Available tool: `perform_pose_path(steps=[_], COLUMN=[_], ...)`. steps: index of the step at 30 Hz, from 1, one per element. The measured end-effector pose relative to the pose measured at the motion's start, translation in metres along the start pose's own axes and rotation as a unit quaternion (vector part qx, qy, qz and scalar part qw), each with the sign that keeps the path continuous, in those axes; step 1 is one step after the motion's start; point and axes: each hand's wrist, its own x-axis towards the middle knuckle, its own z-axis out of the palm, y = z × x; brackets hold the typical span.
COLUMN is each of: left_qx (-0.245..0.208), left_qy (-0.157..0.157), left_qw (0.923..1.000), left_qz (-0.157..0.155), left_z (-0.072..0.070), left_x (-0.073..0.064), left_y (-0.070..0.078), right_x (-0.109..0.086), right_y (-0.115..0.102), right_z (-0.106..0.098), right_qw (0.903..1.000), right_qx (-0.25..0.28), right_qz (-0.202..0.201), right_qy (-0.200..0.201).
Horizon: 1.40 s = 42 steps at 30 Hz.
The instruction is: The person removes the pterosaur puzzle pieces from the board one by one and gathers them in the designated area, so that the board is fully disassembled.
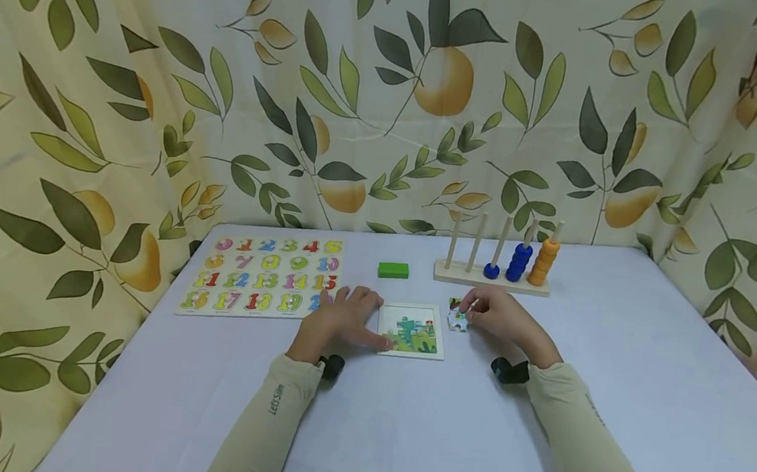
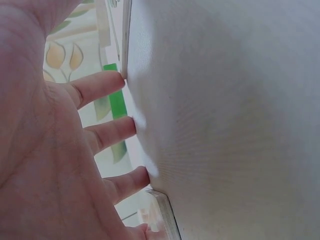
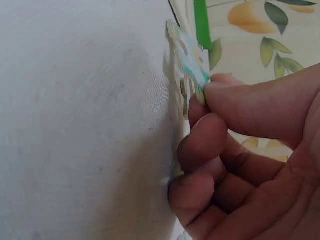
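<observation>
A small white-framed jigsaw puzzle (image 1: 439, 335), partly filled with a green picture, lies flat in front of me. My left hand (image 1: 344, 318) is spread at its left side, with the thumb on the frame's lower left corner. In the left wrist view the left hand's fingers (image 2: 112, 131) stand apart, tips down on the cloth. My right hand (image 1: 498, 315) pinches a light blue puzzle piece (image 3: 192, 57) between thumb and forefinger, tilted up from the table, just right of the frame. Another puzzle piece, with darker colours, shows behind it in the head view.
A number board (image 1: 253, 275) lies at the left, its right edge near my left fingers. Behind the puzzle is a green block (image 1: 392, 270). A wooden peg stand (image 1: 458, 273) with blue and orange beads stands at the back right, near my right hand. A leaf-patterned curtain hangs behind.
</observation>
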Motion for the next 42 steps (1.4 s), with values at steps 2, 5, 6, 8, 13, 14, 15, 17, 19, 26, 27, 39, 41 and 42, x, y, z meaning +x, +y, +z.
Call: perform_pose_path(steps=[2, 5, 6, 8, 13, 14, 15, 17, 19, 26, 27, 39, 41, 42], left_qx=[0.003, 0.004, 0.0, -0.001, -0.001, -0.002, -0.003, -0.001, -0.001, -0.005, -0.003, 0.004, 0.002, 0.002], left_qy=[0.0, -0.002, -0.004, -0.005, -0.001, -0.001, 0.002, 0.005, 0.004, 0.005, 0.006, 0.008, 0.007, 0.007], left_qw=[1.0, 1.0, 1.0, 1.0, 1.0, 1.0, 1.0, 1.0, 1.0, 1.0, 1.0, 1.0, 1.0, 1.0], left_qz=[0.001, 0.001, 0.001, 0.001, 0.002, 0.002, 0.005, 0.006, 0.004, 0.003, 0.004, 0.002, 0.002, 0.002], left_z=[0.0, 0.001, 0.002, 0.002, 0.003, 0.004, 0.006, 0.01, 0.012, 0.011, 0.011, 0.006, 0.005, 0.005], left_x=[0.0, 0.001, 0.001, 0.001, 0.001, 0.001, 0.003, 0.006, 0.005, 0.0, 0.001, 0.001, 0.001, 0.001], left_y=[0.0, -0.001, -0.001, -0.002, -0.001, -0.001, -0.003, -0.006, -0.006, -0.003, -0.004, -0.002, -0.002, -0.002], right_x=[-0.001, -0.002, -0.002, -0.003, -0.004, -0.005, -0.005, -0.006, -0.006, -0.006, -0.006, -0.002, -0.001, -0.001], right_y=[0.001, 0.0, 0.0, 0.0, 0.001, 0.001, 0.002, 0.003, 0.004, 0.007, 0.007, -0.004, -0.009, -0.012], right_z=[0.001, 0.003, 0.004, 0.004, 0.005, 0.005, 0.005, 0.007, 0.008, 0.01, 0.009, 0.004, 0.003, 0.003], right_qw=[0.9999, 0.9995, 0.9994, 0.9992, 0.999, 0.9991, 0.9991, 0.999, 0.9989, 0.9985, 0.9984, 0.9976, 0.9977, 0.9979], right_qx=[-0.013, -0.03, -0.034, -0.04, -0.041, -0.041, -0.041, -0.042, -0.046, -0.055, -0.056, -0.064, -0.059, -0.055], right_qz=[-0.007, -0.008, -0.007, -0.001, 0.016, 0.014, 0.014, 0.013, 0.008, 0.004, 0.002, -0.017, -0.016, -0.016], right_qy=[0.001, 0.003, 0.004, 0.004, 0.001, 0.0, -0.001, 0.001, 0.001, 0.003, 0.005, 0.023, 0.028, 0.03])
